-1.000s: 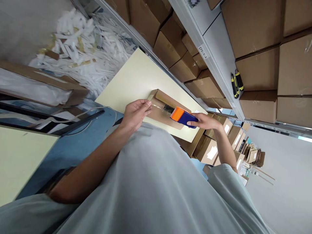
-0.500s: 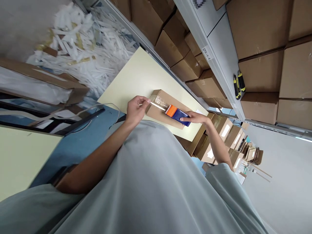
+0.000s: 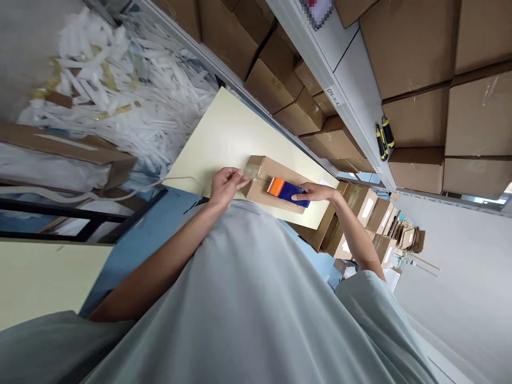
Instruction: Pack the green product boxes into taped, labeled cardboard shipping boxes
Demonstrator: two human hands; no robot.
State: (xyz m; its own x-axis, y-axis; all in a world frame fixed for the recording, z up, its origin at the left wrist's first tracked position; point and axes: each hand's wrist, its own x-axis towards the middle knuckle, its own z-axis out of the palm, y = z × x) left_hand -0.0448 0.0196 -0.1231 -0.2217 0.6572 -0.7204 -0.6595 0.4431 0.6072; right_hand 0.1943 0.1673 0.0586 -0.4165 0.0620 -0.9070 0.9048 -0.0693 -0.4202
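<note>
A long brown cardboard box (image 3: 260, 194) lies on the pale yellow table (image 3: 216, 138) in front of me. Clear tape (image 3: 254, 169) covers the box's left end. My left hand (image 3: 226, 186) is at that end, its thumb and forefinger pressed together by the tape's edge; what they pinch is too small to make out. My right hand (image 3: 318, 192) is closed around the dark blue body of an orange-fronted tape dispenser (image 3: 288, 190), which is over the top of the box.
Shelves (image 3: 340, 101) with cardboard boxes (image 3: 416, 117) rise beyond the table, with yellow-black cutters (image 3: 384, 140) on the shelf edge. White scraps (image 3: 132, 96) are heaped at upper left. More boxes (image 3: 360, 213) stand at right. A cable (image 3: 172, 178) runs near the table's left corner.
The strip of tape between the dispenser and the box's left end no longer shows stretched out. The dispenser now shows apart from it. My left hand's fingers have spread slightly. The whole view has shifted a little.
</note>
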